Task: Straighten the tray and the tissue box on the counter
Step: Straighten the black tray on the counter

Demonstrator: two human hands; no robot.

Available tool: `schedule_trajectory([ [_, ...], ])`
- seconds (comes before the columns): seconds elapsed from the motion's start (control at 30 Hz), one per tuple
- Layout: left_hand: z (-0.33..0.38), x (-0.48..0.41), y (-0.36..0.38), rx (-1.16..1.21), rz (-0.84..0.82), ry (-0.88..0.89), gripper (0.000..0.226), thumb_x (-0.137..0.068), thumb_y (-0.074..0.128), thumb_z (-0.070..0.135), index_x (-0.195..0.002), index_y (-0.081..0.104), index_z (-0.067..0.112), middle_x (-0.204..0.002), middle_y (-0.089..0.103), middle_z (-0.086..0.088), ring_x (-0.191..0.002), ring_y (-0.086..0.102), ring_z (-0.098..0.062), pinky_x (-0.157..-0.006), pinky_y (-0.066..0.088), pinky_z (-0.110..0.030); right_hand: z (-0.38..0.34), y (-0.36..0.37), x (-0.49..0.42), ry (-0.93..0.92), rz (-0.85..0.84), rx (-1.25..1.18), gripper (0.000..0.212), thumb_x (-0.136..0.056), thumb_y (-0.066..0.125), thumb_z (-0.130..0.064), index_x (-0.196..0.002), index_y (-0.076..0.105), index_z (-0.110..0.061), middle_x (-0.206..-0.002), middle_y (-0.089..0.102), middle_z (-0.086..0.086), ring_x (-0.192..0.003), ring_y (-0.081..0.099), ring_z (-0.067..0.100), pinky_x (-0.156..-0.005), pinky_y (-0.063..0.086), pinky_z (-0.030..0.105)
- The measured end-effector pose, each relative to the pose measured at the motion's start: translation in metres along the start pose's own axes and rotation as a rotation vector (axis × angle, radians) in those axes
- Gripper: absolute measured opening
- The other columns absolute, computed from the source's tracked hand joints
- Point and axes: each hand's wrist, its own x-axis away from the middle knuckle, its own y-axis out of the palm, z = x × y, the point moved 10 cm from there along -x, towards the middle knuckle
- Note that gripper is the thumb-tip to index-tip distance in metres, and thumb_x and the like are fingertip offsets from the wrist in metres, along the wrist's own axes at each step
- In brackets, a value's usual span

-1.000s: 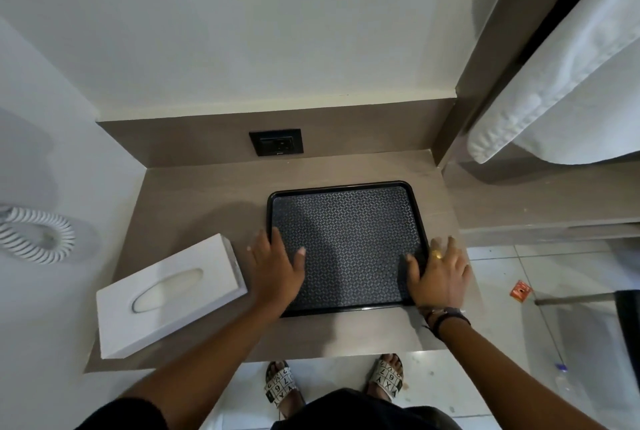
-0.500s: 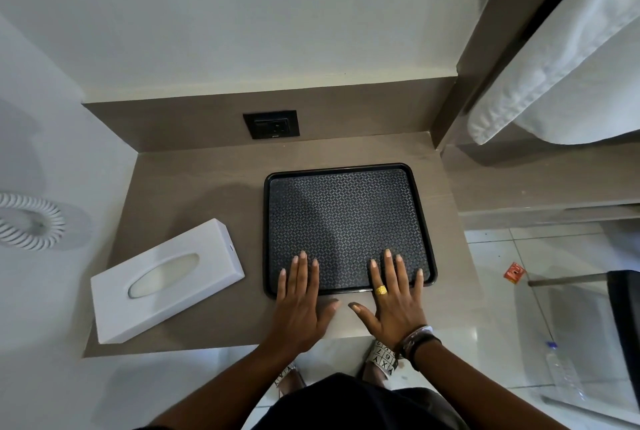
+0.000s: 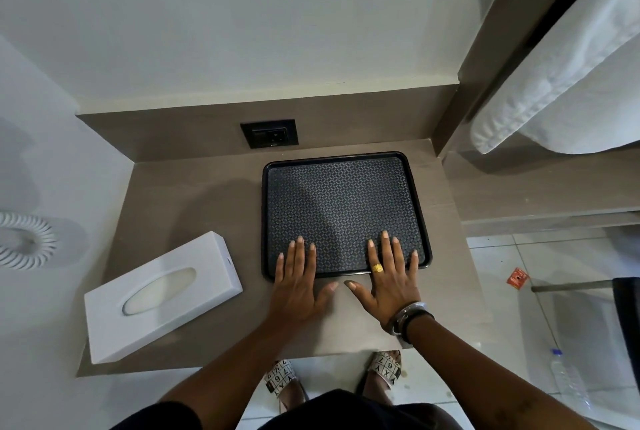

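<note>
Where fingers lie, tray (image 3: 346, 166) beneath both hands.

— What sort of corner is this?

— A plain pale wall (image 3: 242, 21) rises behind a grey-brown wood-grain counter top (image 3: 194, 208) with a matching low backsplash (image 3: 166, 131). A black rectangular power socket (image 3: 269, 133) sits in that backsplash.

— And to the sides?

— On the left wall hangs a white coiled cord (image 3: 26, 244). At right, a thick white folded cloth (image 3: 568, 69) hangs above a lower grey-brown shelf (image 3: 540, 194).

— The floor?

— Glossy white tiles (image 3: 502, 336), with a small red scrap (image 3: 517, 278) and a clear plastic bottle (image 3: 568, 379) lying there.
</note>
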Motion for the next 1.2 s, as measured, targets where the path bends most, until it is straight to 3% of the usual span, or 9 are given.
schedule_trajectory([
  [0.1, -0.004, -0.011, -0.003, -0.003, 0.006, -0.006, 0.099, -0.086, 0.004, 0.077, -0.157, 0.023, 0.01, -0.165, 0.013, -0.018, -0.154, 0.012, -0.037, -0.123, 0.001, -0.05, -0.002, -0.004, -0.01, -0.009, 0.01, 0.005, 0.091, -0.089, 0.034, -0.077, -0.155, 0.021, -0.017, -0.164, 0.015, 0.016, -0.15, 0.015, 0.037, -0.114, 0.015, 0.07],
  [0.3, -0.016, -0.028, -0.003, -0.006, 0.006, -0.028, 0.092, -0.088, 0.019, 0.074, -0.159, 0.01, 0.014, -0.168, -0.001, -0.014, -0.156, -0.003, -0.031, -0.123, -0.008, -0.044, -0.006, -0.009, -0.029, -0.016, 0.023, 0.01, 0.09, -0.089, 0.038, -0.075, -0.155, 0.024, -0.016, -0.163, 0.018, 0.017, -0.149, 0.018, 0.038, -0.115, 0.015, 0.069],
  [0.53, -0.024, -0.041, -0.004, -0.011, 0.0, -0.022, 0.091, -0.09, 0.014, 0.074, -0.159, 0.01, 0.016, -0.168, -0.001, -0.013, -0.156, -0.003, -0.029, -0.125, -0.003, -0.046, -0.008, -0.014, -0.043, -0.018, 0.036, 0.01, 0.088, -0.09, 0.035, -0.075, -0.155, 0.023, -0.016, -0.164, 0.016, 0.017, -0.149, 0.016, 0.038, -0.116, 0.014, 0.068],
  [0.73, -0.022, -0.039, -0.004, 0.019, -0.009, 0.011, 0.091, -0.09, 0.021, 0.073, -0.159, 0.008, 0.015, -0.168, -0.005, -0.012, -0.156, -0.006, -0.027, -0.125, -0.003, -0.048, -0.01, -0.018, -0.041, -0.033, 0.046, 0.018, 0.09, -0.09, 0.035, -0.075, -0.155, 0.022, -0.015, -0.164, 0.014, 0.017, -0.15, 0.014, 0.038, -0.116, 0.012, 0.067],
  [0.87, -0.02, -0.034, -0.016, -0.007, 0.028, 0.092, 0.092, -0.091, 0.024, 0.071, -0.159, 0.014, 0.01, -0.168, 0.002, -0.014, -0.156, 0.001, -0.029, -0.126, 0.004, -0.051, -0.029, -0.019, -0.031, -0.144, 0.064, 0.049, 0.09, -0.09, 0.029, -0.077, -0.155, 0.024, -0.015, -0.164, 0.014, 0.018, -0.15, 0.014, 0.038, -0.115, 0.008, 0.066],
  [0.97, -0.03, -0.028, -0.036, 0.021, 0.095, 0.094, 0.088, -0.094, 0.022, 0.069, -0.159, 0.011, 0.01, -0.168, 0.0, -0.013, -0.157, -0.001, -0.027, -0.126, 0.0, -0.048, -0.049, -0.018, -0.02, -0.21, 0.082, 0.043, 0.089, -0.089, 0.033, -0.077, -0.154, 0.027, -0.016, -0.163, 0.016, 0.018, -0.148, 0.018, 0.038, -0.116, 0.006, 0.064],
  [1.2, -0.094, -0.005, -0.074, 0.027, 0.167, -0.002, 0.098, -0.088, 0.026, 0.079, -0.16, 0.005, 0.015, -0.169, -0.006, -0.011, -0.155, -0.013, -0.023, -0.123, -0.002, -0.049, -0.115, 0.005, 0.018, -0.395, -0.012, 0.024, 0.085, -0.092, 0.034, -0.074, -0.154, 0.029, -0.016, -0.164, 0.016, 0.018, -0.148, 0.02, 0.039, -0.115, 0.018, 0.065],
])
